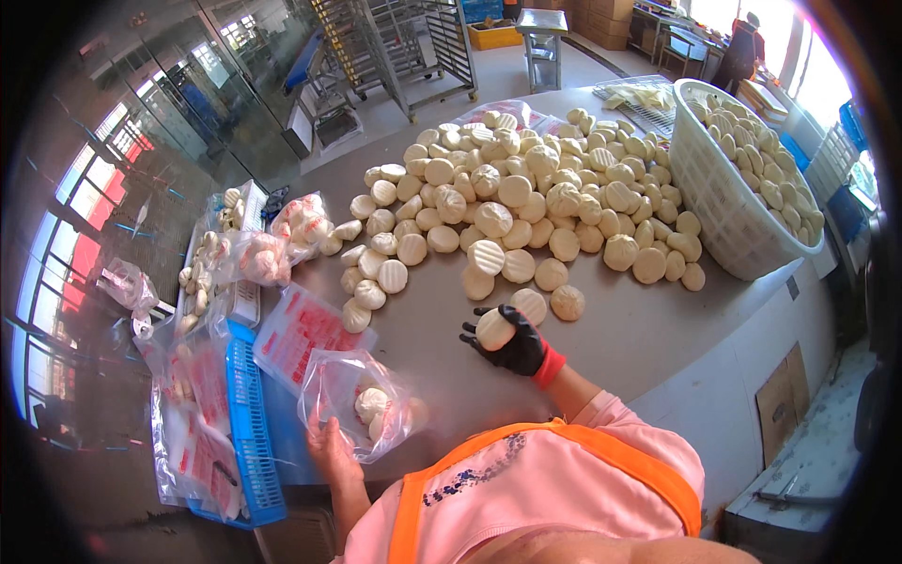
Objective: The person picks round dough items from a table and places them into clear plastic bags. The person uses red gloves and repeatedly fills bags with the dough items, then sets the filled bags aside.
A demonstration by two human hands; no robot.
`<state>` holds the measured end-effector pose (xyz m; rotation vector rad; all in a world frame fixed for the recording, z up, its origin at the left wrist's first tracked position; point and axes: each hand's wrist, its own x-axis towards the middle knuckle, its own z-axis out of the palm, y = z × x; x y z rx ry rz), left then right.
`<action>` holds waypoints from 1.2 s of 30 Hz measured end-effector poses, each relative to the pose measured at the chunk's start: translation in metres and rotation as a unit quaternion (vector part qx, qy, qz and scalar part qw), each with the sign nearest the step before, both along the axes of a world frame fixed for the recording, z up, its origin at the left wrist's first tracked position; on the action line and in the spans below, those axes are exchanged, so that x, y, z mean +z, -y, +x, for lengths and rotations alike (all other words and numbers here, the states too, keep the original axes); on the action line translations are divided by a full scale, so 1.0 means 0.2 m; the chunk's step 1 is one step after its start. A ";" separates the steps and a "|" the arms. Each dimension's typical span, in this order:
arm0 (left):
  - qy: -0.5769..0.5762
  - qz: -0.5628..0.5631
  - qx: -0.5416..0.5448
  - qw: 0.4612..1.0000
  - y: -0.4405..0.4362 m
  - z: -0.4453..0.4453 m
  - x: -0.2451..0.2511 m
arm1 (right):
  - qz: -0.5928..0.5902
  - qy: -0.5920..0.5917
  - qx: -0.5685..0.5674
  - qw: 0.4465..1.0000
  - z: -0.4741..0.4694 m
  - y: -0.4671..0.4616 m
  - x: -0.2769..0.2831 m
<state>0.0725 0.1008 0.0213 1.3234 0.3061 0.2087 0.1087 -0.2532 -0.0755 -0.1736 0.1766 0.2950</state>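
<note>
A clear plastic bag (331, 374) with its mouth spread wide is held at the rim by my bare left hand (330, 448). Inside it sit a few pale steamed buns (372, 405). In a black glove with a red cuff, my right hand (518, 345) grips one round bun (495, 330) with ridges on its face. Just beyond that hand lie two more loose buns, one ridged (528, 306) and one pleated (567, 302). A large heap of buns (514, 190) spreads over the table behind them.
A tilted white plastic basket (712, 190) full of buns stands at the right. Flat printed bags (303, 338) lie left of the open bag, beside a blue basket (254, 430) of bags. Filled bags (264, 257) rest by a white crate (246, 303). A person (740, 49) stands far back.
</note>
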 end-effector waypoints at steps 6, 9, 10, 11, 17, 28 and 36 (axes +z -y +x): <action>-0.023 0.054 0.064 0.996 0.04 -0.01 0.04 | 0.017 -0.003 0.045 0.999 -0.02 0.02 -0.05; -0.019 0.076 0.071 0.994 0.06 -0.01 0.06 | 0.006 -0.005 0.065 0.998 -0.04 0.05 -0.03; -0.015 0.079 0.072 0.994 0.06 -0.01 0.06 | -0.007 -0.001 0.065 0.998 -0.05 0.05 -0.04; -0.011 0.082 0.073 0.994 0.06 -0.01 0.06 | -0.019 0.002 0.065 0.998 -0.05 0.06 -0.03; 0.004 0.090 0.079 0.993 0.10 -0.03 0.05 | -0.001 0.003 0.078 0.997 -0.06 0.11 -0.04; 0.003 0.089 0.075 0.993 0.13 -0.05 0.04 | -0.028 0.018 0.060 0.998 -0.08 0.14 -0.05; 0.056 0.190 0.143 0.970 0.21 -0.11 0.11 | -0.678 0.192 -0.087 0.704 -0.22 0.13 0.08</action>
